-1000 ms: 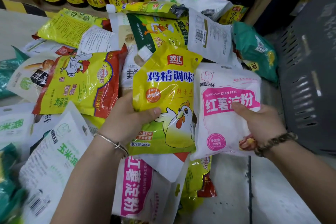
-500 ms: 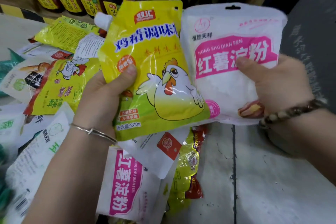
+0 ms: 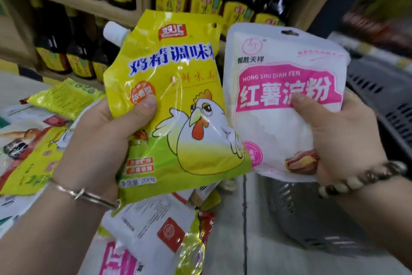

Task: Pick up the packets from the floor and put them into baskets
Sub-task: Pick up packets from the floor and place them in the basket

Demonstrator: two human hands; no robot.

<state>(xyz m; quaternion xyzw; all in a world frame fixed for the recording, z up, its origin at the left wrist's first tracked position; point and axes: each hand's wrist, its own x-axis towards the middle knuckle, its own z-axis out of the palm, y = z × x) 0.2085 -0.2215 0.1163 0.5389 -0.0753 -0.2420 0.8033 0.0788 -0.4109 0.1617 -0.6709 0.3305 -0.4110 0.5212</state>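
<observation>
My left hand grips a yellow spouted packet printed with a cartoon chicken, thumb on its front. My right hand holds a white packet with a pink label, thumb pressed on the label. Both packets are raised side by side above the floor, touching at their inner edges. A grey slotted basket lies low on the right, partly under the white packet and my right forearm. More packets lie on the floor: a yellow and red one at left, a white one with a red square below.
A wooden shelf with dark bottles bearing yellow labels stands straight ahead. A second grey slotted basket wall is at the far right. The pale floor shows between the packet pile and the basket.
Both hands have lifted their packets higher and closer to the camera. The view has tilted up, so the shelf bottles fill the top and the basket shows below the white packet.
</observation>
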